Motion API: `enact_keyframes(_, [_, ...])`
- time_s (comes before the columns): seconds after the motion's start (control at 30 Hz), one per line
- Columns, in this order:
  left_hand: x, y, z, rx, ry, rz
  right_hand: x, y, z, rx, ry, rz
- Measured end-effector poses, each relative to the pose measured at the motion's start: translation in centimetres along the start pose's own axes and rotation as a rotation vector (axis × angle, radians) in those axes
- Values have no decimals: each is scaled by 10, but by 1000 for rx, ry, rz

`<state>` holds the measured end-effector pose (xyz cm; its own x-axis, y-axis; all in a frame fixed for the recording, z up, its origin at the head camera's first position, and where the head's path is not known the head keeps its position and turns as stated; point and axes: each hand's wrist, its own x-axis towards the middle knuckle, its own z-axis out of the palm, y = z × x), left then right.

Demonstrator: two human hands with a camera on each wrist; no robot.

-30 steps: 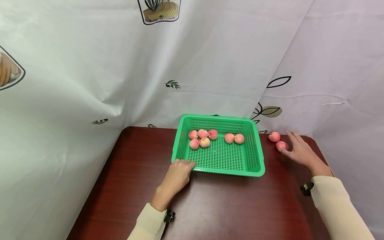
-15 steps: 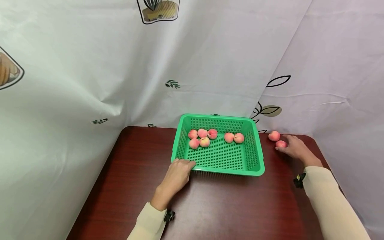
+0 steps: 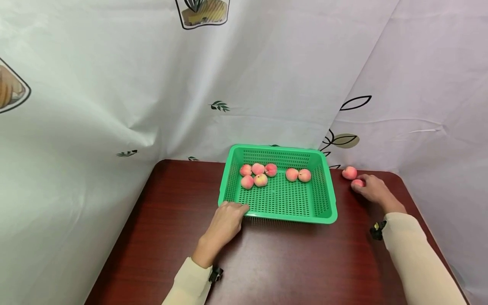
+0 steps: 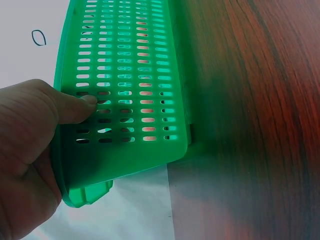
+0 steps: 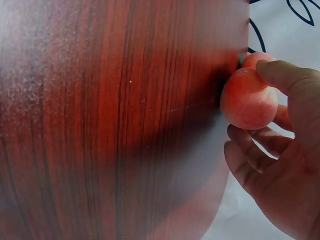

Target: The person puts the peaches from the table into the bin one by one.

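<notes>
A green perforated plastic basket point(image 3: 282, 219) stands on the table, holding several pink peaches point(image 3: 258, 169) toward its back. My left hand point(image 3: 225, 222) grips the basket's near left rim; in the left wrist view the thumb point(image 4: 75, 106) presses on the outer wall, while the other fingers are mostly hidden behind the rim. To the right of the basket, my right hand point(image 3: 372, 189) holds a peach point(image 5: 248, 100) between thumb and curled fingers. Just behind it lies another peach point(image 3: 349, 173) on the table, partly covered in the right wrist view.
The dark red wooden table point(image 3: 160, 237) ends at a back edge close behind the basket. White printed cloth point(image 3: 289, 76) hangs behind the table and along both sides. Each wrist wears a small black camera point(image 3: 377, 231).
My right hand has moved left onto the nearer loose peach, and its fingers have closed round it. The left hand and the basket have stayed in place.
</notes>
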<state>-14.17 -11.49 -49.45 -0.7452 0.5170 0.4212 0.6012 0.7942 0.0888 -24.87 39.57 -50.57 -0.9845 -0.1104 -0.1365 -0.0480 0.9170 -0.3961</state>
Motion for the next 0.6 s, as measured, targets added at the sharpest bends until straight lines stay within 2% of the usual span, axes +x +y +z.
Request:
enact_keyframes(0.2, [1, 0, -1, 4, -1, 0, -8, -3, -1, 30, 51, 2])
enact_keyframes(0.43, [1, 0, -2, 10, -7, -8, -28, -20, -9, 219, 133, 24])
enact_keyframes(0.6, [1, 0, -1, 3, -7, -6, -35, -32, -15, 276, 187, 8])
